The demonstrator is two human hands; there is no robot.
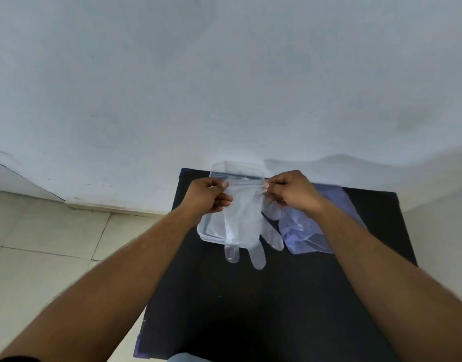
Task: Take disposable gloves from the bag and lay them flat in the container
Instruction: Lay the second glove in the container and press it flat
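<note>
We're mid-placement: left hand point(207, 195) and right hand point(289, 190) fingers pinch the glove point(241, 223) cuff, centre frame, over the container point(202, 231). Next: lower flat, release.

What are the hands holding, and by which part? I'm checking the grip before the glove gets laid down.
One clear disposable glove, pinched at its cuff corners: left hand on one corner, right hand on the other, fingers hanging down.

Container point(206, 231) mostly behind glove point(241, 220); bag point(303, 231) part-hidden by right forearm (contents unreadable).
</note>
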